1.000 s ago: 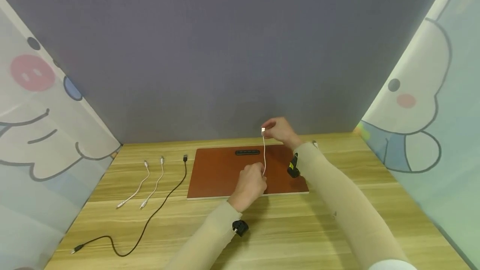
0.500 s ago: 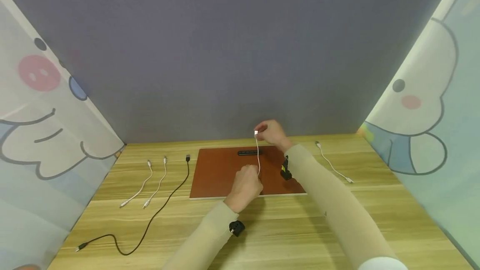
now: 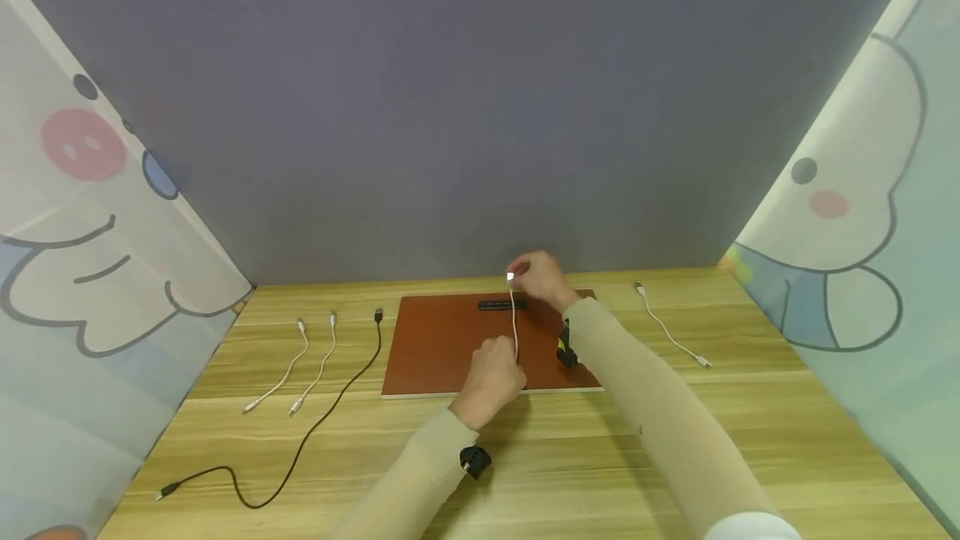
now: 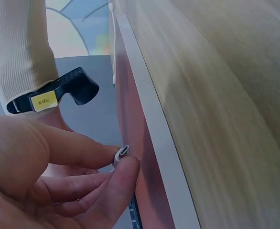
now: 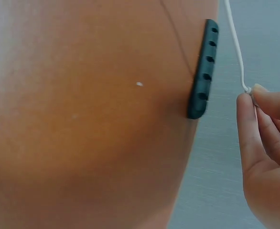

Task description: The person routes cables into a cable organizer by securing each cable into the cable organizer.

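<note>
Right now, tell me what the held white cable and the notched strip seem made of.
White cable: likely smooth, flexible plastic or rubber, evenly white and gently bent. Notched strip: probably rubber or plastic, near matte, since it reflects little light.

R hand [image 3: 538, 279] pinches upper end of wht cable [image 3: 513, 315], bright plug at fingertips; cable runs down approx. straight to L hand [image 3: 491, 377], fingers curled at lower end. Both over brn board [image 3: 429, 344], pale front edge, on wood-grain tabletop [image 3: 600, 482]. Blk strip [image 3: 491, 305] nr board's far edge, partly behind cable. L of board: 2 short wht cables [image 3: 322, 369], then long wavy blk cable [image 3: 327, 412], its far plug closest to board. R side: 1 more wht cable lying diag. [image 3: 663, 327] Beige sleeves [image 3: 660, 415], blk wrist units [image 3: 476, 462]. Grey wall [image 3: 465, 107] behind.
</note>
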The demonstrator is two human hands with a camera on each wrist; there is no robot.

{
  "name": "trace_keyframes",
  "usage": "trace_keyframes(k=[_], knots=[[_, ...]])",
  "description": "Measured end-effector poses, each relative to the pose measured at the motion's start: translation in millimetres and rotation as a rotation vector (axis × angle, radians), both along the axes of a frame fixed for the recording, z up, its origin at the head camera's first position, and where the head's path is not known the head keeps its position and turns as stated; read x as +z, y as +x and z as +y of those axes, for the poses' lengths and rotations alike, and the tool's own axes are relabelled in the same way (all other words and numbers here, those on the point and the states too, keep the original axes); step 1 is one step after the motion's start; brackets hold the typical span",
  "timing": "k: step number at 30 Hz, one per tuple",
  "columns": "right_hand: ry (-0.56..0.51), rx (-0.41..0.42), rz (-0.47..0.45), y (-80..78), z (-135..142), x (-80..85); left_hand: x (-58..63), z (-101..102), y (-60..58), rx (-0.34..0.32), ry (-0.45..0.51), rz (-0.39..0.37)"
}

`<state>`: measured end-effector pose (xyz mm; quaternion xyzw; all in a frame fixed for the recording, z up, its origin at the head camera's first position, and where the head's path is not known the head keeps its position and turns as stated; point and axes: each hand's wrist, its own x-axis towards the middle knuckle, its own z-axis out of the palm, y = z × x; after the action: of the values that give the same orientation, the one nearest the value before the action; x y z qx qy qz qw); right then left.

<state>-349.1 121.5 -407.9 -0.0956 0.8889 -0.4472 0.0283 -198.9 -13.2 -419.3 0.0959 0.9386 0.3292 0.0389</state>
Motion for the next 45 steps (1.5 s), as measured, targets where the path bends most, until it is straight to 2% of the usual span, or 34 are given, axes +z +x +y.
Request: trace_keyframes(k=[9,14,20,24,28,32,37,41,45], knots=[[0.042,-0.020,0.009,-3.5,-6,-14.3,-3.4,-4,-4.9,0.010,-0.017,-0.016],[0.053,-0.023,0.010,-2.4,-6,-16.2,-4.5,-3,-4.2,0.008,-0.004,-0.021],[0.076,-0.024,-0.004,-0.6,-7,-19.3,-7.8,-1,-3.9,0.016,-0.006,-0.065],[0.128,-0.006,0.011,-2.1,-8,-20.2,-7.4,0,-3.3,0.017,-0.022,-0.066],[0.212,0.027,0.041,-4.0,-11,-18.2,-4.3,2,-2.5,0.003,-0.064,-0.051],[0.258,0.036,0.032,-5.3,-13,-16.3,-2.6,6,-0.8,-0.026,-0.156,-0.013],[0.300,0.048,0.027,-6.8,-14,-15.8,-1.9,11,1.1,-0.065,-0.276,0.086],[0.323,0.063,0.014,-8.0,-15,-15.8,-1.1,14,1.7,-0.081,-0.308,0.114],[0.303,0.058,-0.012,-9.0,-14,-17.6,-2.5,14,0.7,-0.074,-0.301,0.093]])
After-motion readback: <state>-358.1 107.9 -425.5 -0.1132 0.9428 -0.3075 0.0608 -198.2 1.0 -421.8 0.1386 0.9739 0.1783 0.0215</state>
